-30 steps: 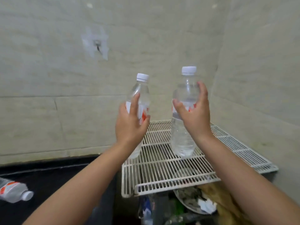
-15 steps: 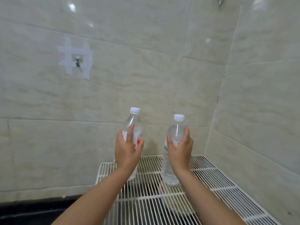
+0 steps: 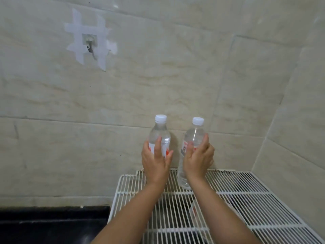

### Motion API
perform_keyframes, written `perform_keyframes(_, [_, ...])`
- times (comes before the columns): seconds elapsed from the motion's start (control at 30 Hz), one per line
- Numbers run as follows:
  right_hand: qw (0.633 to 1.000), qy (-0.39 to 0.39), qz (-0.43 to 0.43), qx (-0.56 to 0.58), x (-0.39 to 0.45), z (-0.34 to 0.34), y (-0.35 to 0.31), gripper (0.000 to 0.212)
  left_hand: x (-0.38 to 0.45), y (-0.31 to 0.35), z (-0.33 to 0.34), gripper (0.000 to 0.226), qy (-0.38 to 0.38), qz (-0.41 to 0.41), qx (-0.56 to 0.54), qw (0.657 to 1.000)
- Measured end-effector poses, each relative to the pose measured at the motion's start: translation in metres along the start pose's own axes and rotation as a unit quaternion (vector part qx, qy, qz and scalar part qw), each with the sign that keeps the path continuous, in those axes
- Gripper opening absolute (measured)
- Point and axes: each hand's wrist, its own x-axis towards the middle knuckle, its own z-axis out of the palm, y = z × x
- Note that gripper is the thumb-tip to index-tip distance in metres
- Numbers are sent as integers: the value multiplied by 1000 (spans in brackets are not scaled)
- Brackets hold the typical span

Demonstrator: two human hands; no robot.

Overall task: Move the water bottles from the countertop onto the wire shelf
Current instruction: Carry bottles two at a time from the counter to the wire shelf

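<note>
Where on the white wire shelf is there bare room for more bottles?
The white wire shelf is bare across its right side, from the right-hand clear water bottle to the tiled side wall, and along the near rows. It is crowded at the back-left corner, where the left hand and right hand hold two clear bottles, the left one.

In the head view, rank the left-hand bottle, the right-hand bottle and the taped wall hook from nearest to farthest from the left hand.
1. Left bottle, in the left hand grip.
2. Right bottle, just right, held by the right hand.
3. Wall hook, high up on the left wall.
</note>
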Motion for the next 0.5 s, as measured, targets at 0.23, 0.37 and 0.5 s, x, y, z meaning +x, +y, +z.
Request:
perform_keyframes(0.23, [994, -98, -20, -33, 5, -21, 10, 93, -14, 9, -9, 55, -41, -44, 0, 998])
perform_keyframes(0.37, [989, -135, -47, -34, 25, -44, 10, 57, -5, 17, -30, 54, -62, -47, 8, 997])
perform_keyframes(0.5, [981, -174, -76, 24, 67, -65, -5, 45, 34, 37, -55, 53, -85, -15, 56, 995])
